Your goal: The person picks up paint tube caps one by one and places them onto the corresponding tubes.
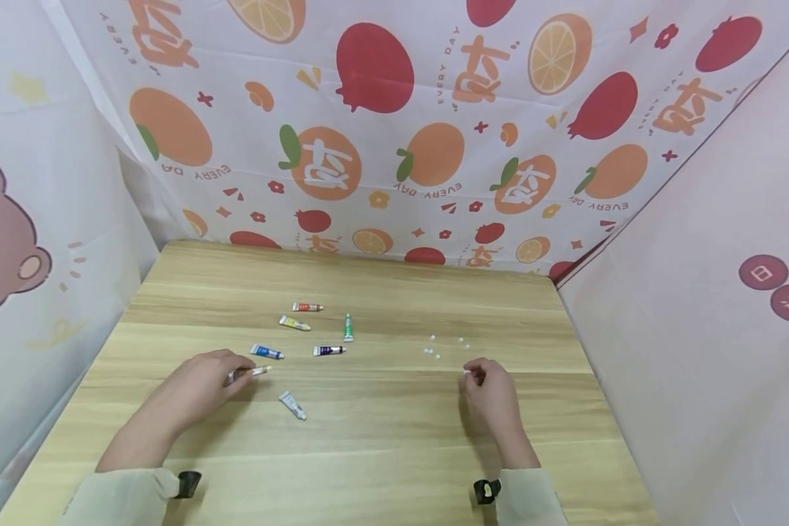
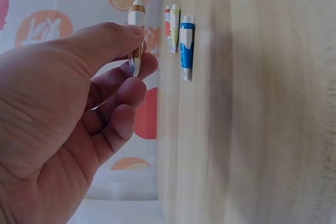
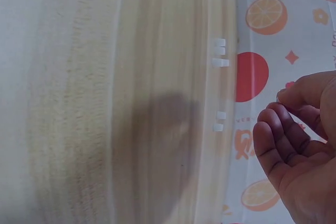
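My left hand (image 1: pixel 204 383) pinches a small brown-and-white paint tube (image 2: pixel 136 18) between thumb and fingers, white tip upward in the left wrist view. The tube is held above the table. My right hand (image 1: pixel 493 391) pinches a tiny white piece (image 3: pixel 278 98), mostly hidden by the fingertips. Just beyond the right hand lie several small white caps (image 3: pixel 220 62). Near the left hand are a blue paint tube (image 1: pixel 267 352) and a silvery-white paint tube (image 1: pixel 292 405).
Farther back lie a red tube (image 1: pixel 307 307), a yellow tube (image 1: pixel 294 323), a green tube (image 1: pixel 348 329) and a dark purple tube (image 1: pixel 329 351). The wooden table (image 1: pixel 381 467) meets a fruit-print curtain (image 1: pixel 375 146) at the back.
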Demonstrator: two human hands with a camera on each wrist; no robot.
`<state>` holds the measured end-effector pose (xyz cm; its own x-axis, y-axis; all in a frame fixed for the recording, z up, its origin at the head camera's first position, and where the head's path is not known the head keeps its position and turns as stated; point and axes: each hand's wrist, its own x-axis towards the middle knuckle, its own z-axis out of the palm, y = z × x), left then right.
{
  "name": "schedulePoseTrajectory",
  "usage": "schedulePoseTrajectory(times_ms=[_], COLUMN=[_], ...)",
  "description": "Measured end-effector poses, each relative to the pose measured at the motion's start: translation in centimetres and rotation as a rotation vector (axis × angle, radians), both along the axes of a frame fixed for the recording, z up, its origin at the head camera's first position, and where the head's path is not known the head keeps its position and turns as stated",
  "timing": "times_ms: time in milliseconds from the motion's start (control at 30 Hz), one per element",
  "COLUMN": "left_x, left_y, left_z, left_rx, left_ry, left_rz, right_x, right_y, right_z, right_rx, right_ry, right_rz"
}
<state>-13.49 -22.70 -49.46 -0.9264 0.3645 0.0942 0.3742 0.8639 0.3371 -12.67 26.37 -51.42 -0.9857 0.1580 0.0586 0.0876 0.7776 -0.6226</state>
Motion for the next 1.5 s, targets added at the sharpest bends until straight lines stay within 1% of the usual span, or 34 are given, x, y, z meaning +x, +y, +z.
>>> schedulePoseTrajectory(times_ms=[167, 367, 567, 700, 867, 1000, 1067, 1300, 1500], left_x=[0.2, 0.0, -0.6, -0.7, -0.7, -0.8, -0.9, -1.1, -1.2], left_y=[0.8, 2.4, 4.0, 4.6, 5.1, 5.6, 5.9, 7.0, 8.0], left_z=[0.7, 2.0, 3.0, 3.6, 4.2, 4.6, 4.8, 5.4, 5.8], left_rx=[0.000, 0.002, 0.000, 0.011, 0.011, 0.011, 0.013, 0.026, 0.032], left_ry=[0.015, 0.029, 0.102, 0.121, 0.138, 0.152, 0.166, 0.255, 0.292], left_rz=[-0.006, -0.021, -0.056, -0.068, -0.062, -0.070, -0.081, -0.133, -0.165], right_x=[0.0, -0.3, -0.5, -0.6, -0.9, -1.0, -1.1, -1.2, -0.9], right_y=[0.1, -0.2, -0.6, -1.0, -1.8, -2.6, -3.0, -4.4, -5.5], right_z=[0.3, 0.7, 1.5, 2.0, 2.5, 3.1, 3.4, 4.4, 5.5], right_rx=[-0.008, -0.020, -0.039, -0.043, -0.053, -0.071, -0.083, -0.115, -0.127], right_ry=[-0.005, -0.004, 0.012, 0.027, 0.023, 0.028, 0.040, 0.066, 0.086], right_rz=[0.014, 0.031, 0.038, 0.044, 0.042, 0.049, 0.053, 0.091, 0.125])
